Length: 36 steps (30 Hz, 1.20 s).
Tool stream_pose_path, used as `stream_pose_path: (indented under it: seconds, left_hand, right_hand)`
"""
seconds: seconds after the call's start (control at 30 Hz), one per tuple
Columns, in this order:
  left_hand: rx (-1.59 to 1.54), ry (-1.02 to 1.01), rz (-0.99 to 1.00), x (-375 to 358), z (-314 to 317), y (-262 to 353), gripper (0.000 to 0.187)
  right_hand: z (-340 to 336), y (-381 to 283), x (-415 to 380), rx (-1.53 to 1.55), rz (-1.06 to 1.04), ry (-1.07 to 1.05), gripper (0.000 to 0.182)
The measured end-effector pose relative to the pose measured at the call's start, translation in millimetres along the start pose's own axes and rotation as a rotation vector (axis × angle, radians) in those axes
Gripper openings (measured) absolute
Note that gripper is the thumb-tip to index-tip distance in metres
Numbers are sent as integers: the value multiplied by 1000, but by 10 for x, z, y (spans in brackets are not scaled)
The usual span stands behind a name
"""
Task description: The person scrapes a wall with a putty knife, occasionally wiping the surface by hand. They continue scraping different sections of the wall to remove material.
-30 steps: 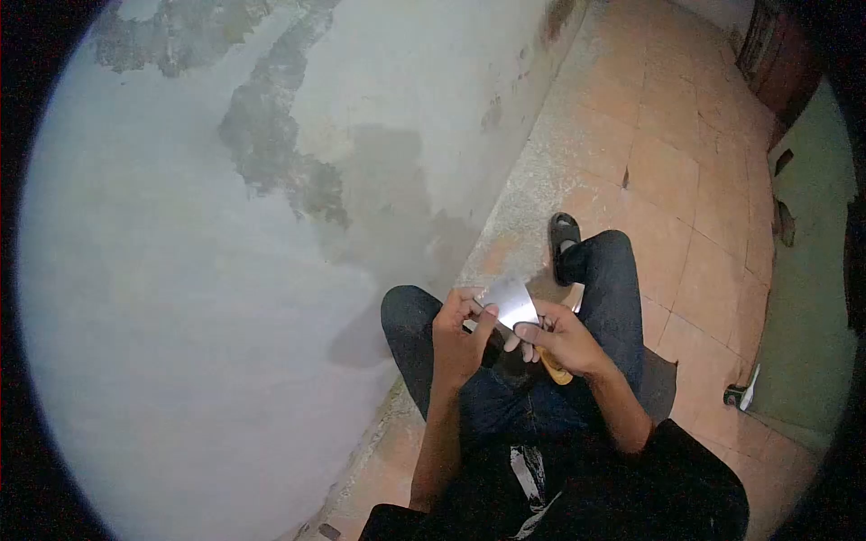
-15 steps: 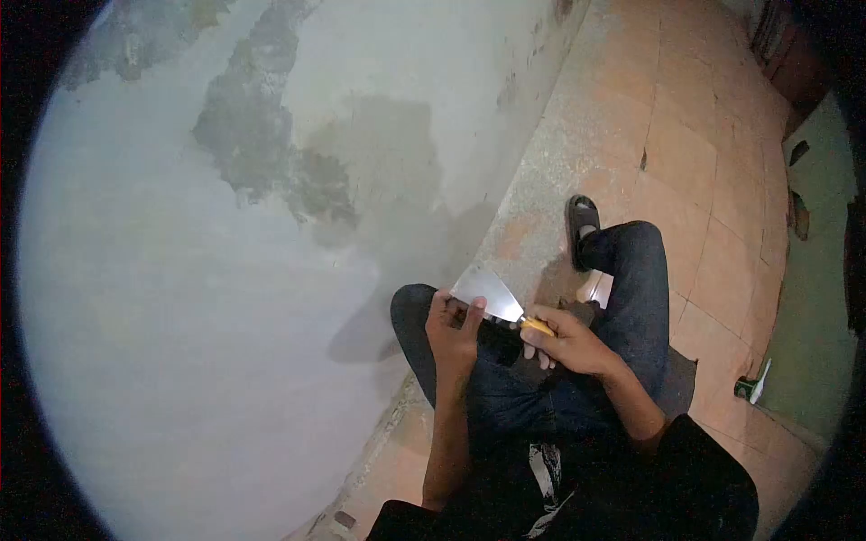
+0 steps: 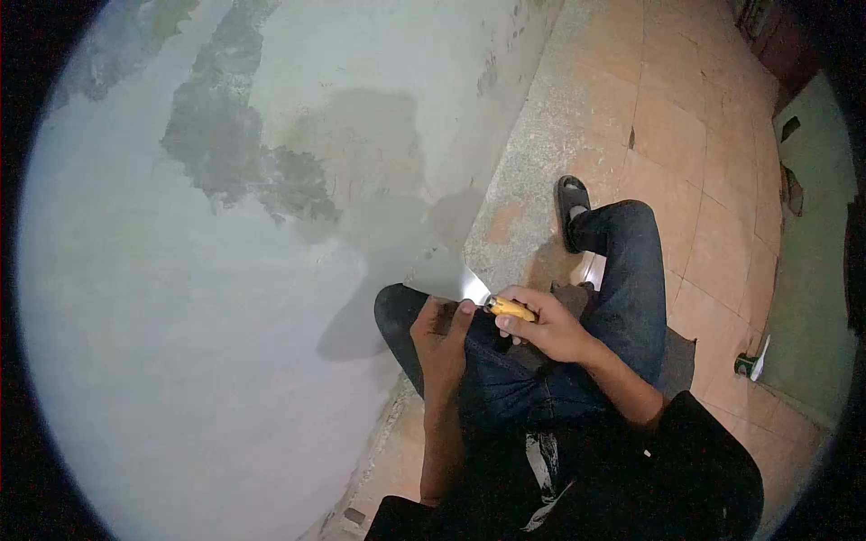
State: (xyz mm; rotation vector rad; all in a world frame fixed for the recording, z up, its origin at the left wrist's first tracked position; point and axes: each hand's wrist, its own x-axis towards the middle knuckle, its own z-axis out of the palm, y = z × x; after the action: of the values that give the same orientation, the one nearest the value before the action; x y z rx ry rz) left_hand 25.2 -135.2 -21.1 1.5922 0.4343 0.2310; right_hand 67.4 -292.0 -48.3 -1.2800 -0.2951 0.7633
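A putty knife with a yellow handle (image 3: 511, 309) and a shiny metal blade (image 3: 473, 286) is gripped in my right hand (image 3: 552, 330), fingers wrapped round the handle. Its blade points up and left, toward the wall, and looks narrow from this angle. My left hand (image 3: 439, 338) is beside the blade's lower edge, over my bent knee. The left thumb stands apart from the curled fingers, and its tip is close to the blade; whether it touches cannot be made out. I see nothing held in that hand.
The wall (image 3: 207, 361) at left is pale, with rough grey patches (image 3: 216, 117) higher up. Orange floor tiles (image 3: 672, 126) run along the right. A small dark green object (image 3: 745, 364) with a white piece lies near the green panel (image 3: 816, 270). My sandalled foot (image 3: 572, 200) is ahead.
The putty knife has turned and shifted left, so less of its blade face shows. My left thumb, earlier on the blade, is now at its lower edge. The view has shifted slightly.
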Motion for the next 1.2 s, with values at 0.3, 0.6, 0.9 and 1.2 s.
stream_pose_path:
  seconds: [0.3,0.6,0.9,1.2]
  left_hand:
    - [43,34,-36,-47,-74,-61,9]
    - [-101,-258,-5,-258,86,-378,30]
    - [80,-242,52,-241,34,-462,37]
    - [487,120,194,-26,-158,-337,39]
  right_hand:
    - [88,83,-60,-11,-31,34,24]
    - [168,222,-8,-222,-239,285,32]
    - [303,441,219,-262,-191,383,28]
    - [420,162,1432,516,61,118,32]
